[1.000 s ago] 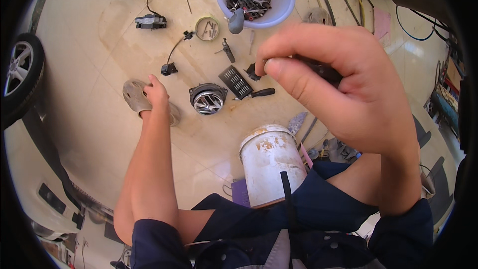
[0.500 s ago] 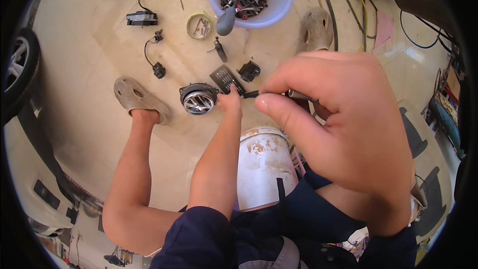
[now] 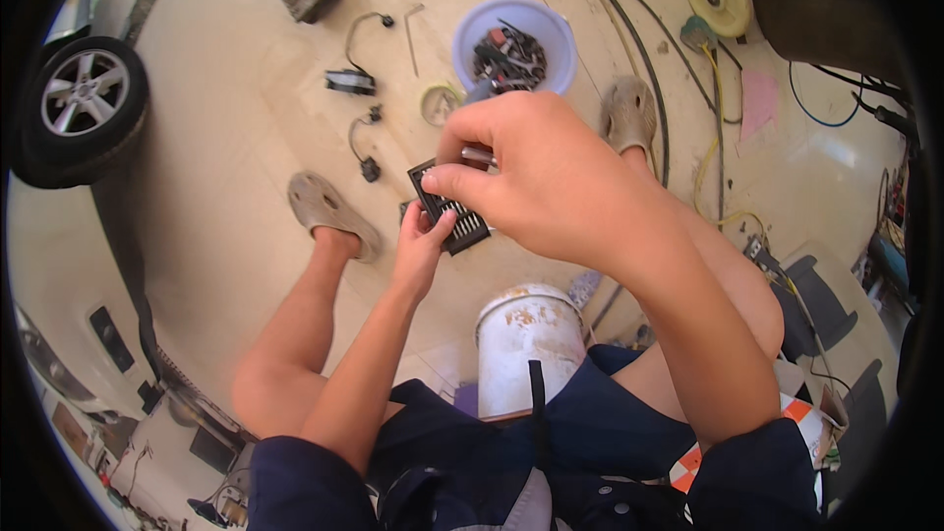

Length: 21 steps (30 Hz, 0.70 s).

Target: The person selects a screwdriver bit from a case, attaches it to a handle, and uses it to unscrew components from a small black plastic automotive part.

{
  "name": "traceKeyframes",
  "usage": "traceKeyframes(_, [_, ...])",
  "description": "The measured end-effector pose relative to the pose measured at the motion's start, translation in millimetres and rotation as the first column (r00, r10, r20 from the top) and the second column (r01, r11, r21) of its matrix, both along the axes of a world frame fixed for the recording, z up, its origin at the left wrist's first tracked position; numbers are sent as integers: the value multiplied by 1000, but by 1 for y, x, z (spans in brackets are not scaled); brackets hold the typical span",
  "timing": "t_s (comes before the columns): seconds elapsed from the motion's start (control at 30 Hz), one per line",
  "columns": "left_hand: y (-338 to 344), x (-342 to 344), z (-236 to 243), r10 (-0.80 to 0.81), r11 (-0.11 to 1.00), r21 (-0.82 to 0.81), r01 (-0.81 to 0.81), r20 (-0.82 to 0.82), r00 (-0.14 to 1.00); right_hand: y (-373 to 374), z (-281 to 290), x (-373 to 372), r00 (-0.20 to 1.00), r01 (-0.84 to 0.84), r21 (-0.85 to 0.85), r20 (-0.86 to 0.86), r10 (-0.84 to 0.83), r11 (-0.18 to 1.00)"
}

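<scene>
A black case with a row of silver screwdriver bits (image 3: 466, 226) is gripped by my left hand (image 3: 418, 256), thumb on its face and fingers along its edge. Above the case, my right hand (image 3: 560, 177) is closed in a pinch around a slim metal-shafted tool (image 3: 479, 156). My right fingers hide most of that tool and the far end of the case. Something dark shows behind my left fingers, too covered to name.
Beyond my hands stands a lavender basin (image 3: 562, 44) of tools. A tape roll (image 3: 436, 103), wired black connectors (image 3: 352, 82) and an L-shaped rod (image 3: 412, 39) lie on the floor. Between my legs is a white bucket (image 3: 529, 334); cables run at the right.
My left hand has lifted the bit case off the floor. My right hand has moved left, over the case. The round chrome-badged part is now hidden, and the whole view has shifted.
</scene>
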<state>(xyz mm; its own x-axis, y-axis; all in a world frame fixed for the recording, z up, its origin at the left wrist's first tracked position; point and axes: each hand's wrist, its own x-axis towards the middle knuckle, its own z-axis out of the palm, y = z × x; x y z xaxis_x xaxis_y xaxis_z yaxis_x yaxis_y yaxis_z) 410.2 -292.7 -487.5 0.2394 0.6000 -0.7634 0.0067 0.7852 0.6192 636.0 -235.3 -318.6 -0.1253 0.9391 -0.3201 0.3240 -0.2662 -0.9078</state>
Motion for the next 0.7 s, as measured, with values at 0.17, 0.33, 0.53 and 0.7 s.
traceKeyframes(0.17, [72,-3,125,-188,972,170,163,147,971,3,20,1,993,114,-4,-42,-114,993])
traceKeyframes(0.33, [92,2,174,-257,955,203,215,213,943,11,42,-11,964,214,-48,-150,-219,976])
traceKeyframes(0.53, [94,18,170,-212,971,173,164,307,928,25,31,-27,978,203,32,-52,-202,979])
traceKeyframes(0.7, [99,22,167,-228,966,184,181,278,933,34,25,-37,980,184,46,68,-187,982])
